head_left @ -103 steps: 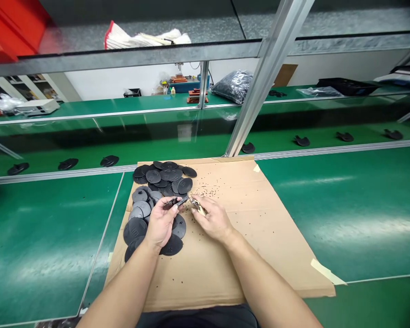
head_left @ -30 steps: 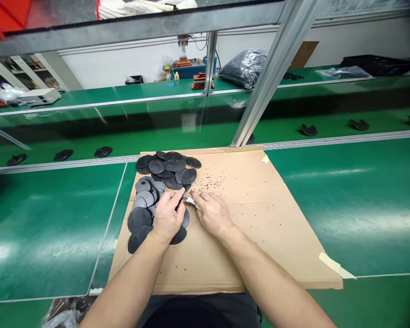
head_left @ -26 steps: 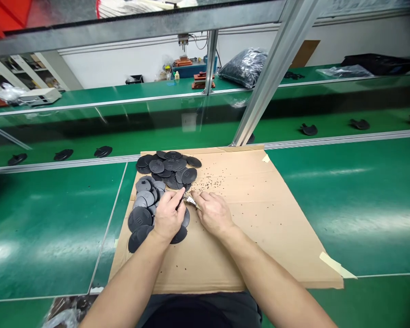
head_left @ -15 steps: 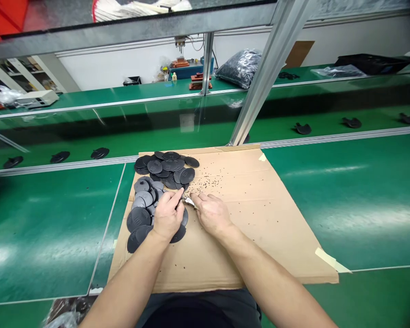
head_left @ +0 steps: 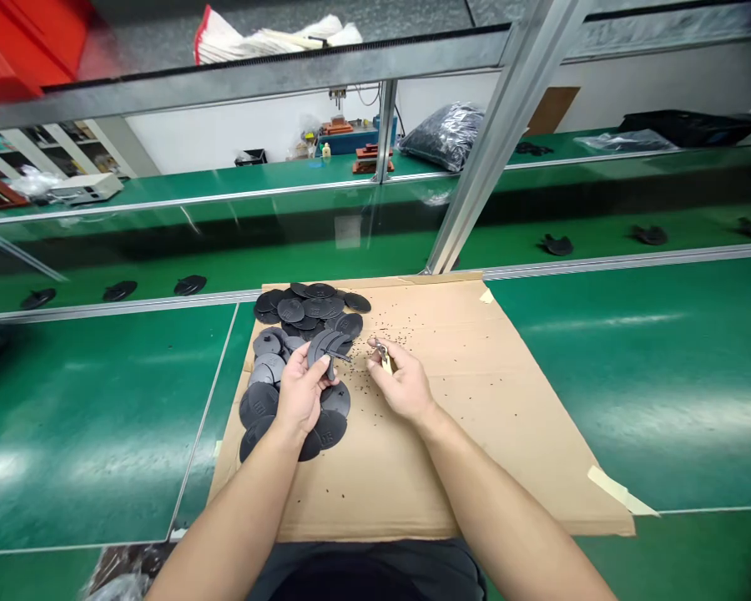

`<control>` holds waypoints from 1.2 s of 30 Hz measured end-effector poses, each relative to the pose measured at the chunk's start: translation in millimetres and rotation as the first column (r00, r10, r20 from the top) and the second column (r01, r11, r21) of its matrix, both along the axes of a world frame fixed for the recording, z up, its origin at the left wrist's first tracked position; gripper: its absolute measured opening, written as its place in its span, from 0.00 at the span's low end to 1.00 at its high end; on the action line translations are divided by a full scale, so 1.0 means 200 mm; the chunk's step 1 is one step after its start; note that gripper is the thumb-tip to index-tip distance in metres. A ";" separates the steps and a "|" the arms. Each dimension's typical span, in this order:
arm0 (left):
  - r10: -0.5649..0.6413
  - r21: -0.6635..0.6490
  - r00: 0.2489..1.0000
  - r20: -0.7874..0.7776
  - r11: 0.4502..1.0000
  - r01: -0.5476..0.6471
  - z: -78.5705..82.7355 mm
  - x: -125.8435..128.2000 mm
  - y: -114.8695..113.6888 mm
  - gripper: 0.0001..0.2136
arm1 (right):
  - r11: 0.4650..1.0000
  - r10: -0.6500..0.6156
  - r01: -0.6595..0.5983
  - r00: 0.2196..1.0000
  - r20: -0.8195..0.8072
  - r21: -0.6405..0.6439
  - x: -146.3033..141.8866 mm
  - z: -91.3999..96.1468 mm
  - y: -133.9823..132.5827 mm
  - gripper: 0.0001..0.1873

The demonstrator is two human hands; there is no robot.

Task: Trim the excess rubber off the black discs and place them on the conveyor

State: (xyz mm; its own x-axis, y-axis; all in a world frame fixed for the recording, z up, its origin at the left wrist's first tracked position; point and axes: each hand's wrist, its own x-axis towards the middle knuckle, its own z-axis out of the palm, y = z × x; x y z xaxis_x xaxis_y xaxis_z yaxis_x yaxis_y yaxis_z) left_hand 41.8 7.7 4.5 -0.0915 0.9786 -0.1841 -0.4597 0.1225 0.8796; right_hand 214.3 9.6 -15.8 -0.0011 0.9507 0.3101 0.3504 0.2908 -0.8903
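My left hand (head_left: 299, 394) is closed on a dark curved plastic part (head_left: 325, 342) with thin prongs pointing right, gripped between thumb and fingers above the discs. To the right of it, apart from the part, my right hand (head_left: 406, 386) is closed around small nippers (head_left: 385, 357) with a pale yellow handle; the jaws point up and away. A pile of black round discs (head_left: 316, 305) lies at the far left of the cardboard sheet (head_left: 451, 442). Nearer, greyer discs (head_left: 267, 367) and more black discs (head_left: 259, 403) lie beside and beneath my left hand.
Tiny black bits (head_left: 393, 321) are scattered over the cardboard. Beyond it runs a green belt (head_left: 275, 267) carrying spaced black parts (head_left: 190, 285). A slanted metal post (head_left: 476, 159) rises behind the sheet's far edge. Tape (head_left: 619, 488) holds the right corner.
My hands have drawn apart: the nippers have moved right, away from the part. My left hand has turned, bringing the part into clearer view. The camera view has shifted slightly.
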 end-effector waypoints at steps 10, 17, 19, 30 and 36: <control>-0.068 0.005 0.998 0.011 0.998 0.068 0.01 0.02 -0.02 0.20 | 0.978 0.132 -0.164 0.964 -0.229 -0.129 -0.04 0.04 -0.01 0.18; -0.091 0.085 0.996 -0.021 0.992 0.093 -0.03 0.02 -0.02 0.16 | 0.957 0.168 -0.238 0.922 -0.349 -0.168 -0.04 0.06 -0.01 0.15; -0.087 0.135 0.990 -0.107 0.986 0.101 -0.05 0.01 -0.02 0.11 | 0.949 0.155 -0.249 0.902 -0.403 -0.192 -0.04 0.06 -0.01 0.16; 0.233 0.090 0.972 -0.010 0.969 -0.232 -0.03 -0.01 0.02 0.14 | 0.948 0.168 -0.252 0.916 0.363 0.196 -0.02 0.04 -0.03 0.07; 0.241 -0.032 0.969 0.051 0.970 -0.240 0.02 -0.02 0.03 0.19 | 0.891 0.304 -0.452 0.678 0.669 0.054 -0.13 0.03 -0.09 0.19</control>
